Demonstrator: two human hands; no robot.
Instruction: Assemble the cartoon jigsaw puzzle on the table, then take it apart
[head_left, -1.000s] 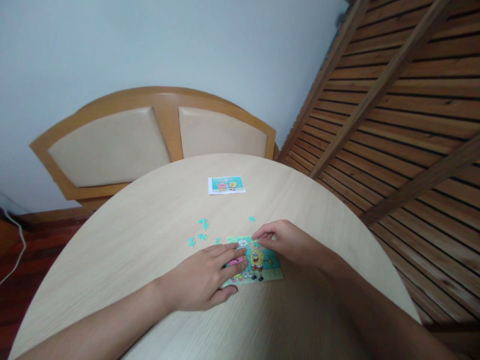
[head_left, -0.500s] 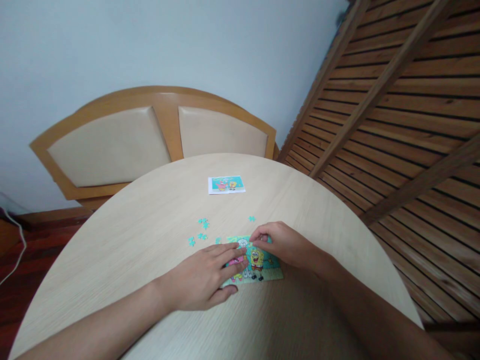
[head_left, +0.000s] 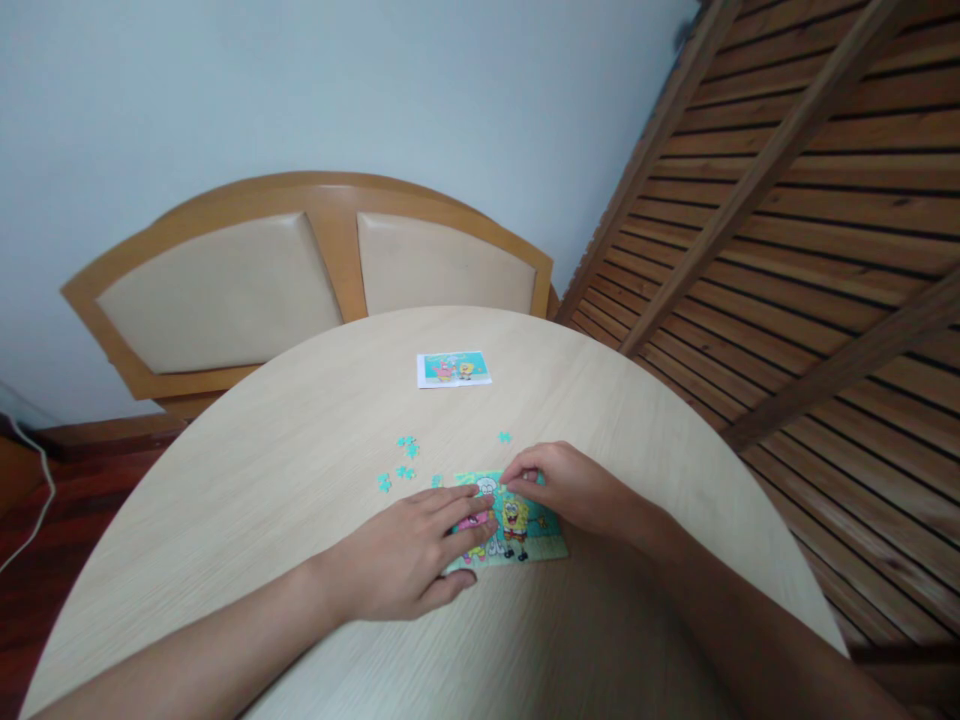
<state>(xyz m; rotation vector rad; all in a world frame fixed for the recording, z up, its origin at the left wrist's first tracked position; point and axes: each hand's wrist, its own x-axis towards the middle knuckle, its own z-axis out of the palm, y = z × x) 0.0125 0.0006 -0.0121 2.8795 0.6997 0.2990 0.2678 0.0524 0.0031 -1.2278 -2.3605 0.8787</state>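
Observation:
A partly assembled jigsaw puzzle (head_left: pixel 517 530) with cartoon figures on a teal ground lies flat on the round table. My left hand (head_left: pixel 420 550) rests palm down over its left side, fingers stretched across the picture. At the puzzle's upper edge, my right hand (head_left: pixel 544 480) has thumb and forefinger pinched together; whatever they hold is too small or hidden to make out. Loose teal puzzle pieces (head_left: pixel 406 472) lie beyond my left hand, and a single puzzle piece (head_left: pixel 505 437) sits just beyond my right hand.
A small printed picture card (head_left: pixel 454 369) with similar cartoon figures lies farther back on the pale wooden table (head_left: pixel 300 450). Behind the table stands a chair back (head_left: pixel 341 250) with cream panels. A slatted wooden structure (head_left: pixel 810 250) rises on the right.

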